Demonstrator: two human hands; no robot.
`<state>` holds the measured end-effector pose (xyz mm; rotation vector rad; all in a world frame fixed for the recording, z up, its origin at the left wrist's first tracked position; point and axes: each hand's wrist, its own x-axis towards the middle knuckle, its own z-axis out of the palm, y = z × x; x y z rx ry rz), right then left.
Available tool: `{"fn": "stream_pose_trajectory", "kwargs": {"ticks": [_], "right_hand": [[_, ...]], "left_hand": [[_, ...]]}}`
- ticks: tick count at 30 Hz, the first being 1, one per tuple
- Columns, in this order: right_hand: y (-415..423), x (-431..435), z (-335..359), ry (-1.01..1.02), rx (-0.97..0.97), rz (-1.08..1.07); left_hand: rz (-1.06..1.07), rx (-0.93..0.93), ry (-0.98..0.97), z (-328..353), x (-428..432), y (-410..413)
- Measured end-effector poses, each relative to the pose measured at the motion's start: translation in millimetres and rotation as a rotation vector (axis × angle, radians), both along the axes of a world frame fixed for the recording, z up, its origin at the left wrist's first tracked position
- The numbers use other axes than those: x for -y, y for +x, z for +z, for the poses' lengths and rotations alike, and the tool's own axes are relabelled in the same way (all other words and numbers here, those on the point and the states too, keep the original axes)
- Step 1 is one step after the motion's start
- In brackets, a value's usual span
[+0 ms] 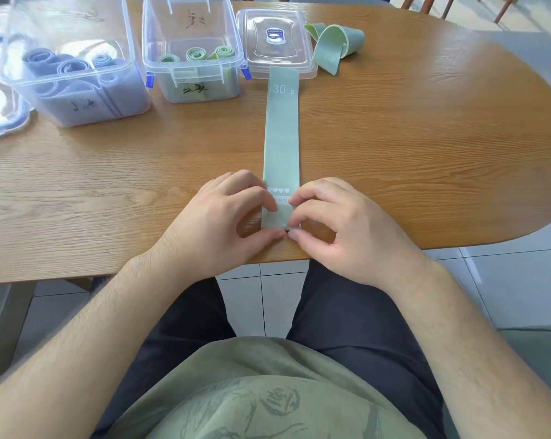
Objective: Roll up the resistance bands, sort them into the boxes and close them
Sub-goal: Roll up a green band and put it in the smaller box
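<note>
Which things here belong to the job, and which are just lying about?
Job:
flat green band
crumpled green band
green-band box
blue-band box
loose lid
second lid, far left

Lying about:
chair legs, top right

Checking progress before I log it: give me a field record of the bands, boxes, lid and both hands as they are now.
band in work: flat green band, marked 30 LB, lying unrolled on the table
left hand: pinches the band's near end
right hand: pinches the same end
green box: open, holds green rolls
blue box: holds blue rolls
lid: lies flat right of the green box, its near edge under the band's far end
not rolled: crumpled green band, right of the lid
</note>
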<state>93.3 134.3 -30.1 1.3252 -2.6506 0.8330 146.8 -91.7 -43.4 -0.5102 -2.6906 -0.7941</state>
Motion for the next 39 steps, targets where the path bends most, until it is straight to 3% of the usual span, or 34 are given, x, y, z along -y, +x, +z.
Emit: {"fn": "stream_pose_trajectory", "kwargs": {"ticks": [6, 15, 23, 32, 39], "right_hand": [[0, 5, 2, 0.022, -0.017, -0.002], [-6, 14, 20, 0.134, 0.201, -0.014], [-11, 18, 22, 0.167, 0.297, -0.031], [-9, 18, 19, 0.134, 0.224, -0.018], [-10, 14, 23, 0.160, 0.166, 0.014]], "left_hand": [[-0.016, -0.021, -0.017, -1, 1, -2], [0.049, 0.075, 0.095, -2, -2, -7], [0.069, 0.047, -0.003, 1, -5, -8], [0.022, 0.054, 0.015, 1, -10, -11], [0.024, 0.238, 0.061, 9, -7, -16]]}}
